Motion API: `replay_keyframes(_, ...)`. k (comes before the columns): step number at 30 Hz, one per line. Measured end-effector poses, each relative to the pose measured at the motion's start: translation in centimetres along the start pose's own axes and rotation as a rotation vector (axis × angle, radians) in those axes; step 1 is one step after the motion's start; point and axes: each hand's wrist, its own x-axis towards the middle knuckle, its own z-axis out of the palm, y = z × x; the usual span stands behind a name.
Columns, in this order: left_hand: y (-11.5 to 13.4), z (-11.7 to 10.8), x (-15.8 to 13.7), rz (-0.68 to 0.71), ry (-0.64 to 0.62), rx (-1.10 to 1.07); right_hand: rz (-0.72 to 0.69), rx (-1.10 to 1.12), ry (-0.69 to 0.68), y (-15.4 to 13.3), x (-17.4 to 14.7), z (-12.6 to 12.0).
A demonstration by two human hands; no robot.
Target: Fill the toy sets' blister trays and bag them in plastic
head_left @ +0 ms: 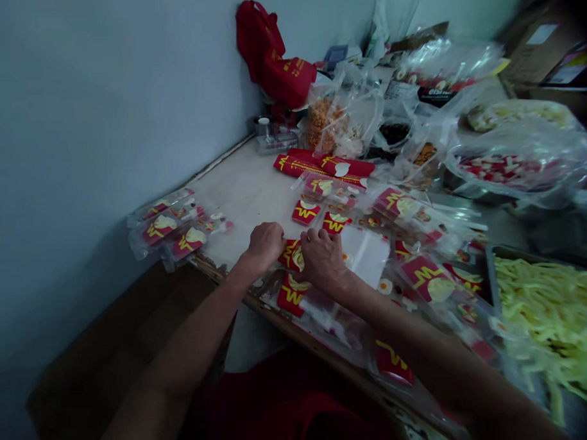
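Both hands are together over the near edge of the table. My left hand (267, 245) has its fingers curled closed at the left end of a clear plastic packet (289, 253) with a red and yellow fries carton in it. Bent fingers of my right hand (321, 257) grip the same packet from the right, covering its middle. Just below lies another clear packet (291, 296) with a red carton. A whitish plastic sheet or bag (366, 251) lies beyond my right wrist. More filled packets (403, 203) spread around the right forearm.
Several filled packets (178, 230) lie at the table's left corner by the wall. Red printed wrappers (325, 167) and bags of orange pieces (323, 122) stand farther back. At right are a bag of red and white pieces (503, 168) and a metal tray (492, 271) of pale yellow strips.
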Motion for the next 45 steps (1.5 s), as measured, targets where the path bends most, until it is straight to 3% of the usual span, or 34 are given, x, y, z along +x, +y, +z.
replay_keyframes(6, 1.0, -0.6, -0.3, 0.012, 0.051, 0.048, -0.006, 0.02, 0.009, 0.1, 0.0, -0.3)
replay_keyframes(12, 3.4, 0.1, -3.1, 0.276, 0.233, 0.024, 0.009, 0.037, 0.036, 0.5, -0.7, -0.4)
replay_keyframes(16, 3.5, 0.4, -4.8, 0.13, 0.304, 0.007, 0.07, 0.055, 0.035, 0.9, -1.2, -0.1)
replay_keyframes(18, 3.3, 0.2, -5.3, 0.053, 0.261, 0.024, 0.087, 0.068, 0.016, 1.0, -1.1, 0.1)
replay_keyframes(21, 3.2, 0.0, -5.5, 0.097, 0.143, 0.002, 0.106, 0.082, 0.013, 0.7, -0.7, 0.2)
replay_keyframes(24, 3.6, -0.3, -5.3, 0.149, 0.138, -0.151, 0.099, 0.091, 0.022, 0.2, 0.0, -0.3)
replay_keyframes(29, 2.3, -0.7, -3.9, -0.03, 0.155, -0.638, 0.006, 0.156, 0.124, 2.1, -0.7, -2.5)
replay_keyframes(31, 1.2, -0.9, -3.3, -0.077, 0.129, -0.794, 0.109, 0.274, 0.222, 4.3, -2.2, -3.2)
replay_keyframes(33, 0.3, -1.0, -2.9, -0.084, 0.113, -0.863, 0.33, 0.537, 0.266, 6.6, -4.1, -3.2)
replay_keyframes(35, -0.1, -1.2, -2.8, -0.053, 0.113, -0.858, 0.503, 0.971, 0.146, 8.4, -5.8, -2.3)
replay_keyframes(37, 0.1, -1.4, -2.9, -0.014, 0.152, -0.755, 0.553, 1.437, -0.045, 9.1, -6.8, -0.7)
replay_keyframes(38, 0.4, -1.6, -3.0, 0.0, 0.183, -0.67, 0.557, 1.622, -0.103, 9.1, -7.0, 0.1)
replay_keyframes(40, 1.4, -1.9, -3.5, 0.02, 0.237, -0.496, 0.599, 1.836, -0.083, 8.0, -6.8, 1.4)
replay_keyframes(42, 2.9, -2.0, -4.2, 0.057, 0.243, -0.383, 0.662, 1.906, -0.015, 6.3, -6.0, 2.2)
replay_keyframes(45, 6.0, -1.5, -5.9, 0.151, 0.188, -0.36, 0.647, 1.968, -0.026, 3.5, -4.2, 2.7)
